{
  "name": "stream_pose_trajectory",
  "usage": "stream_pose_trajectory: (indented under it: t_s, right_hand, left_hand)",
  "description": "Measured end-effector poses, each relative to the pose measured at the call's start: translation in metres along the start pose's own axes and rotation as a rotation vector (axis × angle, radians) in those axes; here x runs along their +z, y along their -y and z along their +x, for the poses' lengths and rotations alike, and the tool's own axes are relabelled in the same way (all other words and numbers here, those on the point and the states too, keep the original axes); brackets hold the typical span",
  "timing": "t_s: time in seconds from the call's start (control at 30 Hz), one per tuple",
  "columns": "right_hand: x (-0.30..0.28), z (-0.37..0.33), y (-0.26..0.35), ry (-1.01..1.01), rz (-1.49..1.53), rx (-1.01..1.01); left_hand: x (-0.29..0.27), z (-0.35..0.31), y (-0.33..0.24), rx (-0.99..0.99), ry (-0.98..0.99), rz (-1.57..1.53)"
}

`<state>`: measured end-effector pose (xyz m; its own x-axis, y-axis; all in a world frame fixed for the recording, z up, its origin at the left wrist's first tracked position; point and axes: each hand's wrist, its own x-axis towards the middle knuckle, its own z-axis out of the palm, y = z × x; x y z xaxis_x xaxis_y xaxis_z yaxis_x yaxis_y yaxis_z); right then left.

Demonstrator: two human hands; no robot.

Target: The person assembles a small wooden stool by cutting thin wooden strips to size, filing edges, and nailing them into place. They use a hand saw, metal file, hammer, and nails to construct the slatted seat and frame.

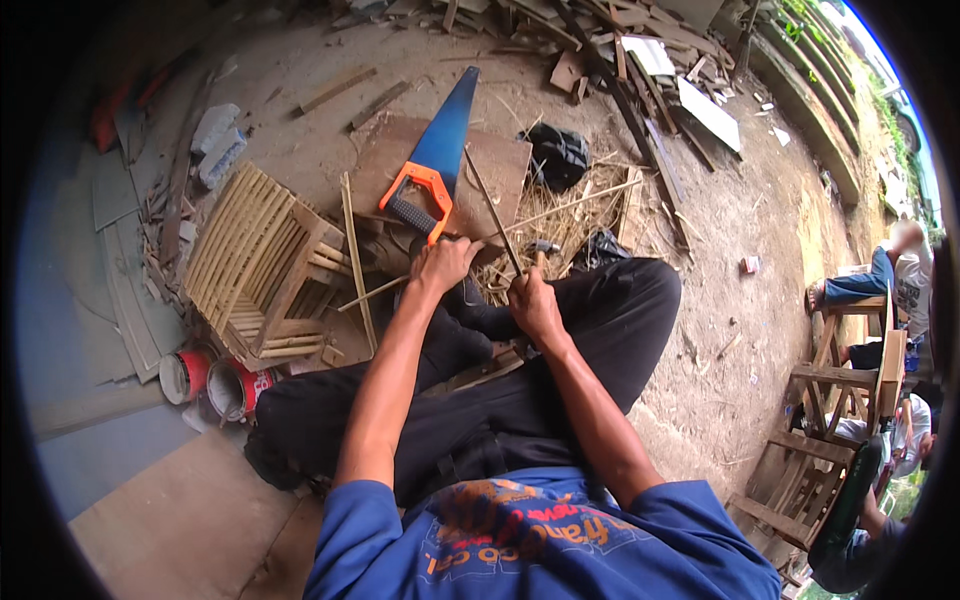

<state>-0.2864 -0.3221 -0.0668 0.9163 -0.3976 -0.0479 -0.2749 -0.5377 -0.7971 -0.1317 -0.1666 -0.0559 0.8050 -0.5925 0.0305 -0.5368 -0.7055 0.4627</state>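
My left hand point(446, 264) is closed around a thin bamboo strip point(575, 207), which runs out on both sides of the fist. In my right hand point(536, 304) is the lower end of a long, thin, dark blade-like tool point(488, 200); it slants up and left and crosses the strip. Just beyond my left hand lies a handsaw point(445, 135) with a blue blade and an orange and black handle, resting on a brown board point(500, 165). A hammer point(543, 247) shows above my right hand, among bamboo shavings point(570, 228).
A slatted bamboo frame point(265, 260) stands left of my legs, with two red and white cans point(228, 388) below it. A black bag point(556, 156) lies past the shavings. Scrap wood point(640, 60) fills the far side. People sit by wooden benches point(800, 480) at right.
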Motion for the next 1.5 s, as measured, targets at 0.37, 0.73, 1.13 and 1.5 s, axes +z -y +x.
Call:
stream_pose_trajectory:
  t_s: [0.37,0.73,1.13,1.5]
  right_hand:
    - [-0.002,-0.003,0.026,-0.086,0.163,-0.003]
    - [-0.002,0.000,0.016,-0.156,0.188,-0.008]
    - [-0.002,-0.001,0.025,-0.174,0.279,-0.018]
    - [0.004,0.004,0.014,-0.041,0.192,-0.085]
  left_hand:
    - [0.010,0.014,0.026,-0.104,-0.063,0.044]
    - [-0.026,0.007,0.041,-0.129,-0.002,-0.281]
    - [-0.015,-0.013,0.030,-0.156,0.100,-0.583]
    - [-0.003,-0.005,0.017,-0.002,0.076,-0.430]
